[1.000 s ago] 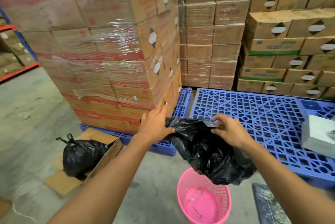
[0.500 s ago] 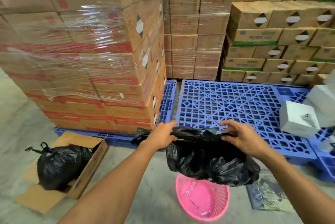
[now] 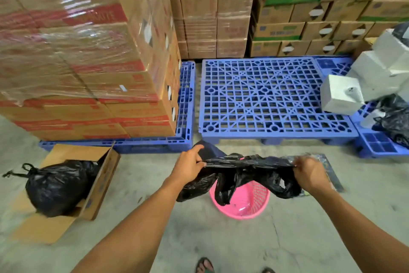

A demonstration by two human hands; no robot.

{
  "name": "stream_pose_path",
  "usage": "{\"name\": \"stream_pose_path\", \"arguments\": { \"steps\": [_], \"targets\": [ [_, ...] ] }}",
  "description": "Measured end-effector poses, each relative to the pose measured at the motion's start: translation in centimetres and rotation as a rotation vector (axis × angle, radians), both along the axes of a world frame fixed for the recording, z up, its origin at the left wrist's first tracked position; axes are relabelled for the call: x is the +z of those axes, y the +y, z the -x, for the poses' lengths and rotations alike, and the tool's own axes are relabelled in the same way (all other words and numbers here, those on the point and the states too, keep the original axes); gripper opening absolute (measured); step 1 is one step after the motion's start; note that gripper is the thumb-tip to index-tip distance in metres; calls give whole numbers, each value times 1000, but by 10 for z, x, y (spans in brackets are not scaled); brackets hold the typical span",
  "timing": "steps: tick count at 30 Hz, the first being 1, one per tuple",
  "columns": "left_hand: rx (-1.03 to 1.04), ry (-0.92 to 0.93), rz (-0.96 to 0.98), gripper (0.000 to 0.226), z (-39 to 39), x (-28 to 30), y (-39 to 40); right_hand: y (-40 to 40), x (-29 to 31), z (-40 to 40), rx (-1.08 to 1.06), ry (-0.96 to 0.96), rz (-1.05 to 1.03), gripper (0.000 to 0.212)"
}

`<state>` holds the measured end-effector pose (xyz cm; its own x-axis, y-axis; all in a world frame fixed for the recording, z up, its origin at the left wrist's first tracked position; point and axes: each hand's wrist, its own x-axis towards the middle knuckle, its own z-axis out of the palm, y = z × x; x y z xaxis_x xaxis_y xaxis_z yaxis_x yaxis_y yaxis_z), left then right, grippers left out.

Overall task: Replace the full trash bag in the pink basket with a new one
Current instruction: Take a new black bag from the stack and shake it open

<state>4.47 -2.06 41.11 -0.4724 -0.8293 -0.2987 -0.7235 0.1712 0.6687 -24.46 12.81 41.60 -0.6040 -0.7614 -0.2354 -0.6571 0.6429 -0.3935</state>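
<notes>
Head view, read from the left edge of the concrete floor (image 3: pixel 221 239): a tied-off full bag (image 3: pixel 55 186) lies in an open cardboard box (image 3: pixel 99 186) well apart from the work, just in front of the blue pallet (image 3: pixel 152 142) that carries the wrapped cartons (image 3: pixel 77 51), so the old liner looks already dealt with. Next comes the left hand (image 3: pixel 188 167), fingers curled shut and pinching one end of the new black bag (image 3: pixel 247 168); its forearm reaches forward and slightly inward. The bag is stretched almost flat between the two hands, with its slack hanging in folds over the near rim of the pink basket (image 3: pixel 241 206), which stands on the floor before the bare blue pallet (image 3: pixel 272 98). The basket appears unlined. The right hand (image 3: pixel 309 172) is also closed, gripping the other end, though motion blur hides just how its fingers sit; that forearm angles in from the lower right. My worry is that the film is pulled taut without the mouth being open: the two layers may cling together, and a harder tug could tear the thin plastic or slip it from one grip. If the mouth is not found, the bag would drop in bunched instead of lining the walls. The light basket could also tip or slide when the bag is pushed down, since neither hand steadies it. At the right edge, white boxes (image 3: pixel 345 93) and more black bags (image 3: pixel 394 122) sit clear of the action.
</notes>
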Motion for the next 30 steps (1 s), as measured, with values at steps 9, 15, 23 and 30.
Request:
{"name": "stream_pose_path", "arguments": {
  "steps": [9,15,23,30],
  "targets": [
    [517,261,-364,57,17,-101,62,3,-83,16,20,-245,110,12],
    [661,437,-488,56,48,-177,80,13,-172,22,176,-367,-8,7],
    [658,400,-514,58,45,-247,85,17,-229,10,251,-429,-177,4],
    [675,464,-546,61,65,-273,81,4,-242,17,132,-686,-161,21]
  ]
}}
